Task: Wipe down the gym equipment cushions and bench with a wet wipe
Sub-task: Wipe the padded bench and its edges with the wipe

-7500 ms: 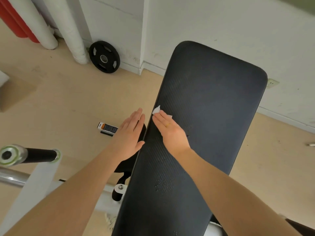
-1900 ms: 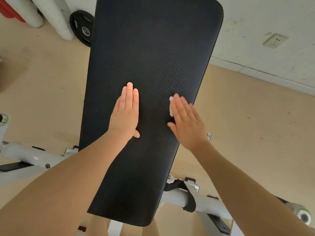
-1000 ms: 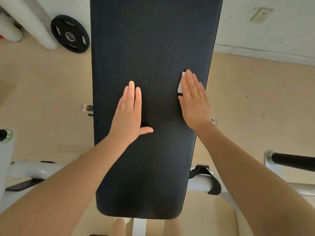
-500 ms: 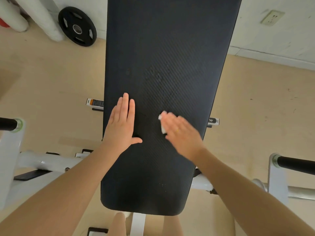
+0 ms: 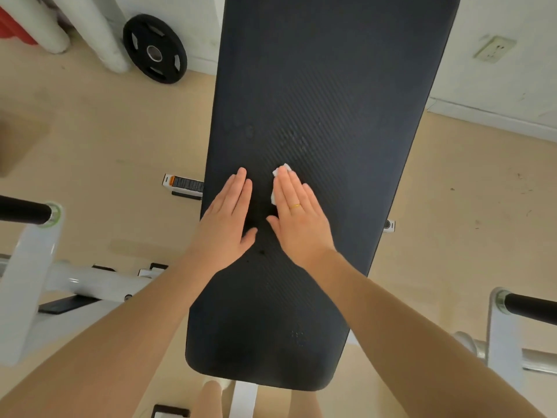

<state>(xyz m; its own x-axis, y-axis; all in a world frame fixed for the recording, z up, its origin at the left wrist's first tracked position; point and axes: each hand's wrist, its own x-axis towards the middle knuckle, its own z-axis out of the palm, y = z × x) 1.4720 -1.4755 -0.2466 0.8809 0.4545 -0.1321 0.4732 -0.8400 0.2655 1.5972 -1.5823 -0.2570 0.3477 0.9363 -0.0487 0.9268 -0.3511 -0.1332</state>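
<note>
Two flat hands lie side by side on our long black textured bench pad (image 5: 325, 101): our left hand (image 5: 224, 220) presses with straight fingers near the pad's left edge, while our right hand (image 5: 297, 217), fingers straight, pins the small crumpled white wet wipe (image 5: 278, 176) beneath its fingertips near the middle.

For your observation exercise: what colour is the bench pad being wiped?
Black, with fine diagonal ribbing, on the bench pad; the head view shows it.
</note>
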